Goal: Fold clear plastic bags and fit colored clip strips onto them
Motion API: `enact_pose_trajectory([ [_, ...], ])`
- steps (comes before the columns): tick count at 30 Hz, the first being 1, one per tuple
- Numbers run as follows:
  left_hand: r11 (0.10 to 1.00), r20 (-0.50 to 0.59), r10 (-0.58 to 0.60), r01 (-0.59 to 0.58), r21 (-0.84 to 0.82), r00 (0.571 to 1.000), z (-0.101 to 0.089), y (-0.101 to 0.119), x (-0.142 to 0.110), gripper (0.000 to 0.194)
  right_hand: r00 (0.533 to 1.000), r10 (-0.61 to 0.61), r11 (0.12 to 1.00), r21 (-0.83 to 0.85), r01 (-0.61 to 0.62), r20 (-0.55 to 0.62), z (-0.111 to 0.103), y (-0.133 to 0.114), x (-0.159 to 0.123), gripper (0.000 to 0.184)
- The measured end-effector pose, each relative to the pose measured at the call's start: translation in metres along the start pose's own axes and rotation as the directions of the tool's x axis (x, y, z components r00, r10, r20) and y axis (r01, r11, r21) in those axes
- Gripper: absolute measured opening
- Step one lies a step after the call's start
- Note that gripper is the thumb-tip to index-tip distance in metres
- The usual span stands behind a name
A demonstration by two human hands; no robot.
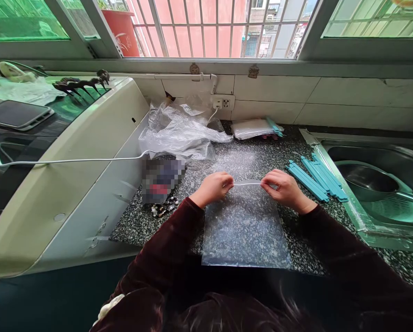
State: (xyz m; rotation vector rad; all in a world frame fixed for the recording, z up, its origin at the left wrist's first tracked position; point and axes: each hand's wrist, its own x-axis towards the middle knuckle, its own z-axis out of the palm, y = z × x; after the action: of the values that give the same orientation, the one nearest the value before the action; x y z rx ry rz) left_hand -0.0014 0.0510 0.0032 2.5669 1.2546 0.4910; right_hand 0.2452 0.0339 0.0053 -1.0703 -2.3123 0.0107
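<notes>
A clear plastic bag [245, 230] lies flat on the speckled dark countertop [258, 159] in front of me. My left hand [213, 186] pinches the bag's top edge at its left end. My right hand [285, 186] pinches the same edge at its right end. The strip of the bag's mouth stretches between my fingers. Both arms wear dark red velvet sleeves.
Several teal plastic strips [315, 177] lie right of my hands, beside a steel sink [365, 152] holding a bowl and green colander. Crumpled clear plastic [180, 129] and a stack of bags [253, 128] sit at the back. A white appliance [71, 161] stands left; small beads [163, 210] lie near it.
</notes>
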Motion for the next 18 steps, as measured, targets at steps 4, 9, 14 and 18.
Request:
enact_pose_trajectory([
  [4,1.0,-0.017,-0.008,0.008,-0.005,1.0,-0.0027,-0.0027,0.0006,0.011,1.0,0.004,1.0,-0.022,-0.004,-0.005,-0.0019,0.0004,0.0005,0.02],
  [9,1.0,-0.04,-0.003,0.002,-0.017,0.999,-0.0042,-0.0051,0.0005,0.01,1.0,0.013,0.995,-0.098,-0.012,0.004,-0.0043,0.0002,0.0002,0.021],
  [14,1.0,-0.033,-0.016,0.017,0.004,0.999,-0.0033,-0.0041,-0.0004,0.013,1.0,0.008,0.986,-0.166,-0.006,0.014,-0.0039,0.0022,-0.0005,0.022],
  [18,1.0,-0.017,-0.018,0.018,0.014,1.0,-0.0029,-0.0008,-0.0007,0.014,0.999,0.01,0.987,-0.163,-0.004,0.036,-0.0041,0.0041,-0.0016,0.021],
])
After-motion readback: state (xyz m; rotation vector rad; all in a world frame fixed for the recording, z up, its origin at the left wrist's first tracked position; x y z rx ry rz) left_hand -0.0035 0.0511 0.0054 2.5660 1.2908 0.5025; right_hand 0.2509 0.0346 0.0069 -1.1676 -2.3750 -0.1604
